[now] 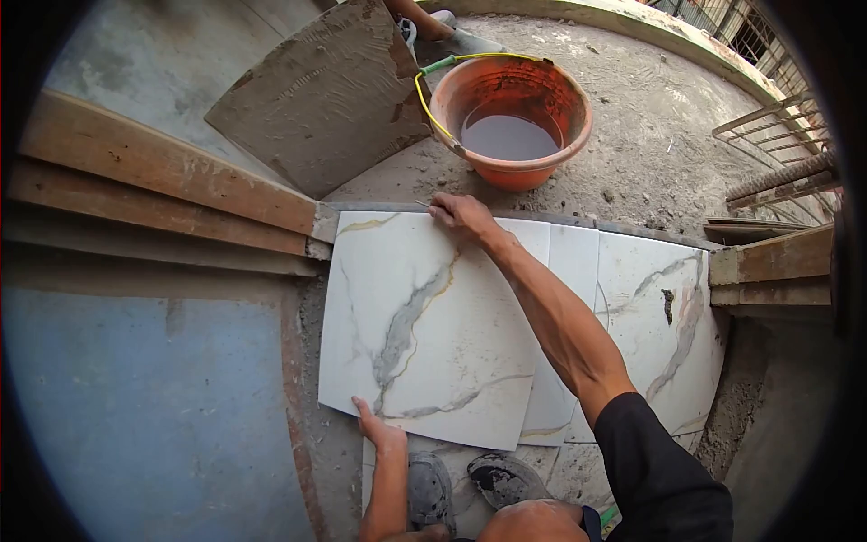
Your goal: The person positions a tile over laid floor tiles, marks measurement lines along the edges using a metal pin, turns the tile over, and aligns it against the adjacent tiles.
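Only got the head cam here. The big white marble-look tile (424, 316) sits toward the left end of the floor strip between two wooden frames (172, 181), far edge close to the rough floor (641, 144). Its right side looks lapped over more tiles (567, 348), so it's probably loose rather than bedded.

Right hand (462, 219) is at the far edge, fingers bunched and pinching some thin stick (422, 203), too small to make out. Left hand (383, 434) has its thumb over the near edge; the other fingers are hidden, so can't tell how tight the hold is. Guessing one hand at each end keeps the tile from skating around.

Orange bucket (515, 173) with murky liquid stands past the far edge, likely there to be reachable but off the tiles. Shoes (430, 492) are tucked at the near edge.
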